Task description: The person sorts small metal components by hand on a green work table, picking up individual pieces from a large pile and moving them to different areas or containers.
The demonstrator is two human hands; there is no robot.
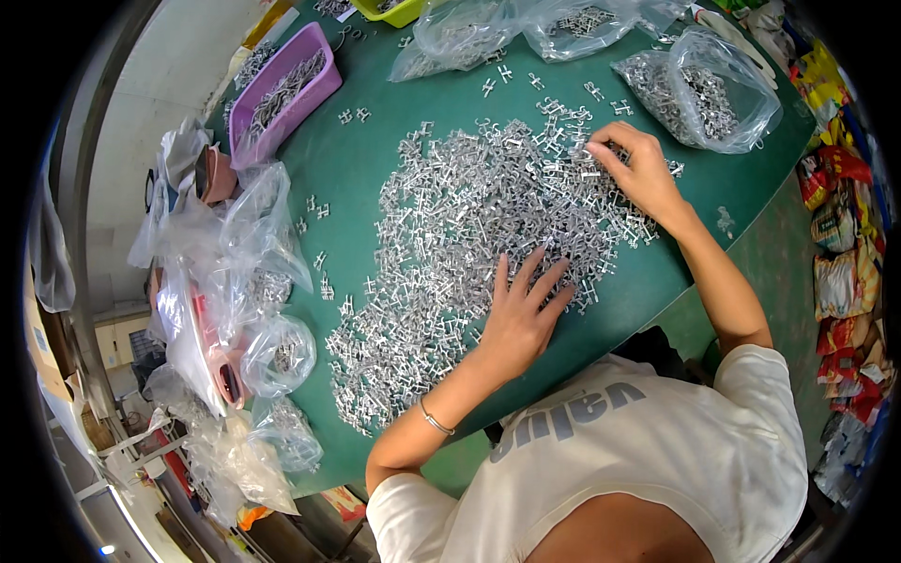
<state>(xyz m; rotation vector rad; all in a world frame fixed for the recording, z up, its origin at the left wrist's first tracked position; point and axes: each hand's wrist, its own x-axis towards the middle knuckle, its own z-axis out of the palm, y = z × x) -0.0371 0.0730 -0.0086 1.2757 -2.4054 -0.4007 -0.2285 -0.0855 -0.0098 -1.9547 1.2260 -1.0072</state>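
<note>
A wide heap of small silver-grey metal pieces (pixel 469 206), many shaped like an H, spreads over the green table (pixel 366 188). My left hand (pixel 524 314) rests palm down on the heap's near side, fingers spread and touching the pieces. At the heap's far right edge is my right hand (pixel 643 169), thumb and forefinger drawn together in a pinch. Whatever lies between those fingertips is too small to make out. A few H-shaped pieces (pixel 505 74) lie loose beyond the heap.
Behind my right hand stands an open clear bag (pixel 723 103) of metal pieces. More part-filled clear bags (pixel 460 38) line the far edge. A purple bin (pixel 319 89) holds grey pieces at far left. Crumpled plastic bags (pixel 267 220) crowd the left edge; colourful packages (pixel 835 281) line the right side.
</note>
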